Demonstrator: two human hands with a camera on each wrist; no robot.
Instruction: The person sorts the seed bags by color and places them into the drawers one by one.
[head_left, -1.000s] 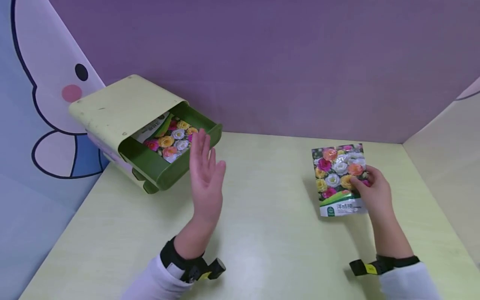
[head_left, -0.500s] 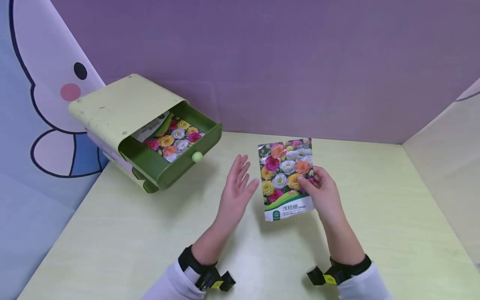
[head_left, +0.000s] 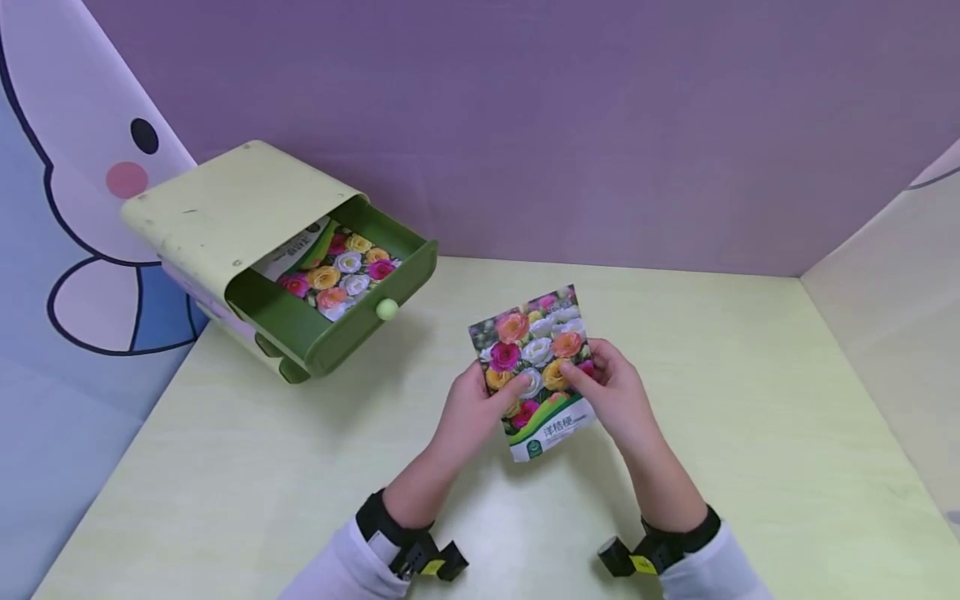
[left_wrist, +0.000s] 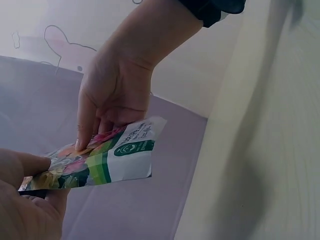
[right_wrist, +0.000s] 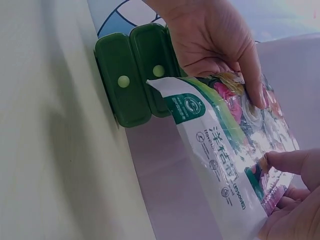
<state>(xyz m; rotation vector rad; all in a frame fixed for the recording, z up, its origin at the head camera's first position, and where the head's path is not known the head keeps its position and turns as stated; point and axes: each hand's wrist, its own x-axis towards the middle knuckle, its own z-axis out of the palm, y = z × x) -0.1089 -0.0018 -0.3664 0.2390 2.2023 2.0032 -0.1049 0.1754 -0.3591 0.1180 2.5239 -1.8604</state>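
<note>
A flower seed packet (head_left: 536, 350), printed with colourful blooms and a white band below, is held above the table in the head view. My left hand (head_left: 468, 412) pinches its left edge, thumb on the printed face. On the opposite edge my right hand (head_left: 618, 392) pinches it the same way, its other fingers hidden behind. Seen from the right wrist, the packet (right_wrist: 210, 145) tilts between both hands. Left of the hands, a pulled-out green drawer (head_left: 337, 342) holds another flower packet (head_left: 348, 271), partly under the cabinet top.
The cream cabinet (head_left: 240, 208) stands at the back left of the pale table (head_left: 735, 400). Two green drawer fronts (right_wrist: 117, 80) with round knobs show in the right wrist view. A purple wall (head_left: 525, 133) rises behind the table, with patterned panels at the sides.
My right hand has carried the packet leftward from the table's right side. My left hand has moved right, away from the drawer, and now pinches the packet's left edge.
</note>
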